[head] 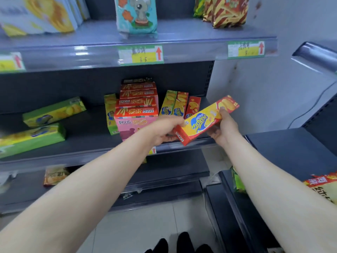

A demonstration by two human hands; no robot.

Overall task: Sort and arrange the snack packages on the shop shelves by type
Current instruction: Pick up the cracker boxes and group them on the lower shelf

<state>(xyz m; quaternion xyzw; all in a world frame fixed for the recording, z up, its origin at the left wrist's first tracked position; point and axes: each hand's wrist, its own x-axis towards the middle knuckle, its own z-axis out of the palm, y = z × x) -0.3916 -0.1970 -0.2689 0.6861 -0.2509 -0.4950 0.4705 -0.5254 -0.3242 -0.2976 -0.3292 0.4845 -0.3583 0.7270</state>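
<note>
Both hands hold one long red-and-yellow cracker box [202, 121], tilted in front of the middle shelf [91, 143]. My left hand [164, 131] grips its lower left end and my right hand [225, 127] holds its upper right part. Just behind it, three similar boxes [179, 105] stand upright and lean left. Left of those is a stack of red biscuit-stick boxes [137, 98] on a pink box [131, 127], with a green box [110, 114] upright beside it. Two green boxes [52, 112] [31, 140] lie flat at the shelf's left.
The top shelf [182, 42] carries flat boxes [40, 13], a teal koala bag [136, 15] and a fries-print bag [226, 11]. A snack bag [54, 175] lies on the lower shelf. At right, another dark shelf unit [291, 148] holds bags [324, 185]. My shoes [180, 243] show on the tiled floor.
</note>
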